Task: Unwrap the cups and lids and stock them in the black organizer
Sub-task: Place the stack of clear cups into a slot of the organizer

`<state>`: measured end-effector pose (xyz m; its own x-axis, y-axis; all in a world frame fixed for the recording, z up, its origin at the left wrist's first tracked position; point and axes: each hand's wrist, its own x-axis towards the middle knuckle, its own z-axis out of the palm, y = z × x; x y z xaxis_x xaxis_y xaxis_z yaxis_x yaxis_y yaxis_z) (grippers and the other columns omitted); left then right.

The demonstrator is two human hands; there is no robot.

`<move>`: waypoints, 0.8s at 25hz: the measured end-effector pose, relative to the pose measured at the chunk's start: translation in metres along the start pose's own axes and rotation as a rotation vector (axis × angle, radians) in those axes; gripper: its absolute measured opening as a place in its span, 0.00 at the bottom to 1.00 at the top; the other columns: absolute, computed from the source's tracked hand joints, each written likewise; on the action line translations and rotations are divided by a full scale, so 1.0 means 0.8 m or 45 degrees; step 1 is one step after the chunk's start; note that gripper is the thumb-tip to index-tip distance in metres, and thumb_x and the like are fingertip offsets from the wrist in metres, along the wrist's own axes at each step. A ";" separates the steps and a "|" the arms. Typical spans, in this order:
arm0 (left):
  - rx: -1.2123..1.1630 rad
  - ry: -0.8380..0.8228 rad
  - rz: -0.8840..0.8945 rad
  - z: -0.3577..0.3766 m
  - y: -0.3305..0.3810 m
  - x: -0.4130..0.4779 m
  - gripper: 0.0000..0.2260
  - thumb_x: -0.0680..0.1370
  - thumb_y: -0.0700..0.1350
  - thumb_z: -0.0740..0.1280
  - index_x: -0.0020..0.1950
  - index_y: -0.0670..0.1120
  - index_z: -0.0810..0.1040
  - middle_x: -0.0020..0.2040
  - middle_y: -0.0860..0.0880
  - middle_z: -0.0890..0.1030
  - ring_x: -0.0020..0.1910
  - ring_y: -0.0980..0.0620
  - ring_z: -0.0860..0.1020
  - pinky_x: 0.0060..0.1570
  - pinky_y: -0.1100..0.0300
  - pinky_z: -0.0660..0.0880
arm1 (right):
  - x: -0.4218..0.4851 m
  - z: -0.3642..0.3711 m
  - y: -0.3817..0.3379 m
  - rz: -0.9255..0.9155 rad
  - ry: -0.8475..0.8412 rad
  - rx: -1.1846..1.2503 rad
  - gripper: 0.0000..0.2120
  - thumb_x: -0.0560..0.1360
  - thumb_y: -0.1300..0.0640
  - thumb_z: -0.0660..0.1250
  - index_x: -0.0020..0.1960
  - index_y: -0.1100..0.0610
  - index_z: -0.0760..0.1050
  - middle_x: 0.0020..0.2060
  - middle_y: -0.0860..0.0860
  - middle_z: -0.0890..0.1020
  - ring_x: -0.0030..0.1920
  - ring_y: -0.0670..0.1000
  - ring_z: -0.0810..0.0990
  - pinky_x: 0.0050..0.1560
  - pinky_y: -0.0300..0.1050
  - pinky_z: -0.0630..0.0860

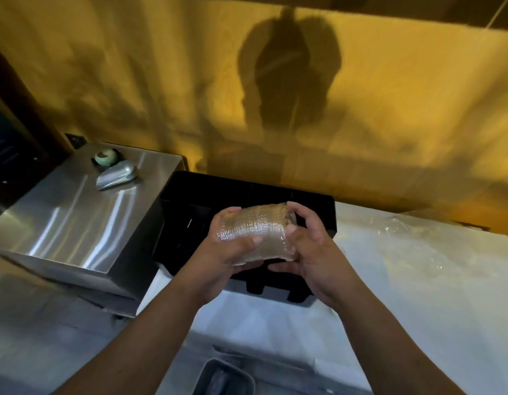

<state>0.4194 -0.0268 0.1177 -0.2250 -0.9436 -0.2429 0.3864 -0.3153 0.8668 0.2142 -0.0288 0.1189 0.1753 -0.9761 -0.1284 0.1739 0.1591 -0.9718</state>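
A stack of clear plastic lids (255, 228) lies sideways in the air between my two hands, above the black organizer (190, 212). My left hand (232, 252) grips the stack's left end, fingers over the top and thumb across the front. My right hand (307, 246) grips the right end, fingers curled over its top edge. The organizer sits on the white counter against the yellow wall, and its compartments look dark. I cannot tell whether wrap is still on the stack.
A stainless steel box (76, 218) stands to the left of the organizer, with a metal scoop (115, 175) and a small green object (106, 156) on top. Crumpled clear wrap (403, 238) lies on the counter at right. A grey tray (224, 377) sits at the bottom edge.
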 end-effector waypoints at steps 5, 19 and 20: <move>0.090 0.012 -0.026 -0.017 0.004 0.000 0.39 0.60 0.48 0.83 0.69 0.55 0.72 0.64 0.46 0.80 0.56 0.47 0.86 0.50 0.50 0.83 | -0.002 0.047 0.007 0.036 0.286 -0.186 0.16 0.79 0.43 0.57 0.62 0.36 0.77 0.61 0.53 0.83 0.55 0.54 0.87 0.44 0.54 0.87; 0.342 0.073 -0.018 0.006 -0.011 -0.003 0.33 0.59 0.52 0.86 0.60 0.68 0.76 0.63 0.48 0.81 0.53 0.47 0.87 0.44 0.51 0.83 | 0.001 0.010 0.009 0.287 0.054 0.214 0.17 0.79 0.39 0.61 0.64 0.41 0.79 0.60 0.56 0.85 0.54 0.59 0.88 0.51 0.62 0.86; 0.357 0.085 -0.015 0.004 -0.014 -0.005 0.33 0.59 0.52 0.86 0.59 0.70 0.77 0.63 0.49 0.81 0.53 0.47 0.87 0.44 0.51 0.83 | 0.002 0.013 0.010 0.311 0.042 0.225 0.18 0.77 0.37 0.62 0.62 0.42 0.80 0.58 0.56 0.86 0.54 0.59 0.88 0.52 0.61 0.85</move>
<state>0.4129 -0.0194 0.1104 -0.1650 -0.9476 -0.2734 0.1197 -0.2944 0.9481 0.2256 -0.0278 0.1131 0.2017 -0.9097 -0.3629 0.2968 0.4099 -0.8625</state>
